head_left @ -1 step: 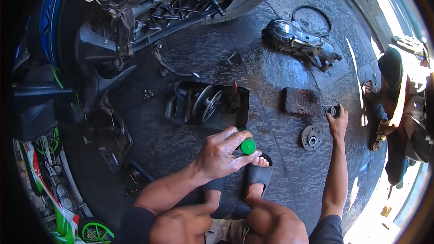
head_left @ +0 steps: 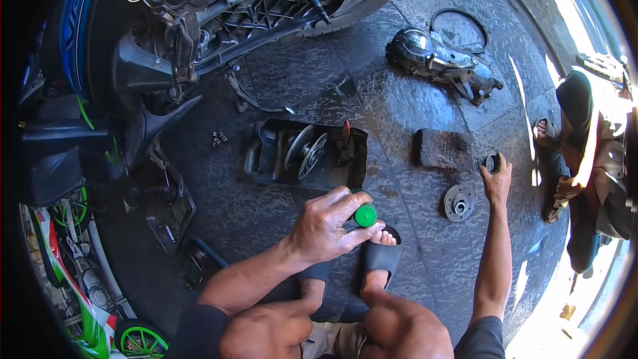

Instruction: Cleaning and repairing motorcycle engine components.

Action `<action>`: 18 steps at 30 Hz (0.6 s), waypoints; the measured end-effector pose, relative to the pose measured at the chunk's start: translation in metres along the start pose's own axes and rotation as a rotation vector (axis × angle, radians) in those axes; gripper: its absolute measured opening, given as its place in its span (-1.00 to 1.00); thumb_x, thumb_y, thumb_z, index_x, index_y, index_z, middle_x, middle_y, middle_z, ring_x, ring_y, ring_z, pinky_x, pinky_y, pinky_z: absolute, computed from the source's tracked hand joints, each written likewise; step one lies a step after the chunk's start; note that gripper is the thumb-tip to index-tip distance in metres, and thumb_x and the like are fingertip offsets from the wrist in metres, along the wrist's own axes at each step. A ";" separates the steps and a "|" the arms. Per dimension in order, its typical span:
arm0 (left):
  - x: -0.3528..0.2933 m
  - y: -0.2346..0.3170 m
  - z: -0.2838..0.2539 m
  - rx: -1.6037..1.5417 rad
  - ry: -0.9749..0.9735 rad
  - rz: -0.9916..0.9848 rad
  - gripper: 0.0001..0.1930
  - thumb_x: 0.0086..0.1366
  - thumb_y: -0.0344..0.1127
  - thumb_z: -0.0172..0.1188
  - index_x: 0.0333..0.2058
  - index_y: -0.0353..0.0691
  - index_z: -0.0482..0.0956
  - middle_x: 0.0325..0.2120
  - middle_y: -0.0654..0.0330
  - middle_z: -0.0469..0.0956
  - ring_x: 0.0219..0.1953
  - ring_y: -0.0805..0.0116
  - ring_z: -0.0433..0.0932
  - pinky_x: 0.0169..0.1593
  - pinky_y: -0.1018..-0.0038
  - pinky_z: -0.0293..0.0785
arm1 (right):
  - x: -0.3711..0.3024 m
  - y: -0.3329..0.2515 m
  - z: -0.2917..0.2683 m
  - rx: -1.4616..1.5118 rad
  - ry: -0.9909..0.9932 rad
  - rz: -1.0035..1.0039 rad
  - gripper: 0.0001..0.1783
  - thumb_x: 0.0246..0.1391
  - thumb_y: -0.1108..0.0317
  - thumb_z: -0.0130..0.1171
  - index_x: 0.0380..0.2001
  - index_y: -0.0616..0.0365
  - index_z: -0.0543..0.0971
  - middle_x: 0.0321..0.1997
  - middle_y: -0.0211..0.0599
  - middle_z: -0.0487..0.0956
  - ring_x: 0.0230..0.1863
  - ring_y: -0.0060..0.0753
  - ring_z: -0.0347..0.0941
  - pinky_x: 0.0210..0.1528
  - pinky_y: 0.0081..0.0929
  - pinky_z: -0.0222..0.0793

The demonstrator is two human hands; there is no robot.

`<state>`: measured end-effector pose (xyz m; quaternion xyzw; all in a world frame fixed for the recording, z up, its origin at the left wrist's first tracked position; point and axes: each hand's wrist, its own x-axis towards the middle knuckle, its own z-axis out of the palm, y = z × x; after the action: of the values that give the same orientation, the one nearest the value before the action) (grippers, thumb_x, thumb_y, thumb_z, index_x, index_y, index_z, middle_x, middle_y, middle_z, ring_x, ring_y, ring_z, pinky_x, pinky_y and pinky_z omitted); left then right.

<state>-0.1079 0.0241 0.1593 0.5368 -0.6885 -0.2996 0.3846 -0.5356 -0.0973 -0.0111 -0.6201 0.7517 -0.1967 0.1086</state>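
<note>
Above my feet, my left hand (head_left: 332, 225) is wrapped round a container with a round green cap (head_left: 365, 215); the hand hides most of its body. Out to the right, my right hand (head_left: 496, 176) has its fingers round a dark coil spring (head_left: 483, 163) lying on the floor. The spring's left end is beside a dark, worn block (head_left: 444, 149). Below that sits a round metal hub plate (head_left: 458, 203). A black tray (head_left: 272, 171), left of the block, holds a metal pulley disc (head_left: 304, 149) and a red-tipped tool (head_left: 346, 134).
A motorcycle's opened engine case (head_left: 259, 13) and rear wheel fill the top left. A crankcase cover (head_left: 438, 60) and a black belt (head_left: 465, 13) lie at the far right. Small bolts (head_left: 219, 138) lie left of the tray. Another person (head_left: 598, 159) sits at the right edge.
</note>
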 end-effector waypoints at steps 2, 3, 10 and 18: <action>-0.002 0.000 -0.001 0.010 -0.006 -0.004 -0.64 -0.07 -0.32 0.56 -0.29 -0.29 0.64 -0.54 0.16 0.51 -0.55 0.36 0.53 -0.50 0.46 0.45 | 0.002 -0.008 -0.001 -0.027 0.003 0.005 -0.24 -0.15 0.31 0.43 0.17 0.24 0.40 -0.01 0.08 0.42 0.04 0.11 0.42 0.15 -0.17 0.35; -0.002 0.000 0.000 0.023 -0.007 -0.006 -0.63 -0.07 -0.32 0.56 -0.29 -0.29 0.64 -0.54 0.16 0.51 -0.55 0.36 0.53 -0.50 0.45 0.45 | 0.001 -0.014 -0.005 -0.060 0.008 0.015 -0.23 -0.12 0.32 0.43 0.19 0.25 0.38 0.02 0.08 0.42 0.05 0.11 0.41 0.17 -0.16 0.34; 0.001 -0.001 0.004 0.015 0.056 -0.016 -0.64 -0.06 -0.30 0.57 -0.34 -0.30 0.60 -0.53 0.16 0.52 -0.54 0.36 0.54 -0.48 0.45 0.47 | -0.100 -0.130 -0.022 0.594 -0.443 0.082 -0.53 0.03 0.41 0.30 0.05 0.19 0.52 -0.11 -0.17 0.60 -0.07 -0.28 0.54 -0.01 -0.37 0.50; -0.012 0.000 0.033 -0.232 0.204 -0.318 -0.65 0.08 -0.23 0.51 -0.37 -0.27 0.50 -0.55 0.24 0.53 -0.51 0.50 0.53 -0.45 0.51 0.47 | -0.214 -0.168 0.029 1.777 -1.500 0.549 -0.12 0.03 0.14 0.37 0.29 0.35 0.21 0.19 -0.06 0.43 0.04 -0.24 0.50 0.11 -0.30 0.45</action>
<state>-0.1346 0.0355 0.1394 0.6183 -0.5136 -0.3777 0.4596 -0.3296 0.0809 0.0179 -0.1068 0.2093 -0.2068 0.9498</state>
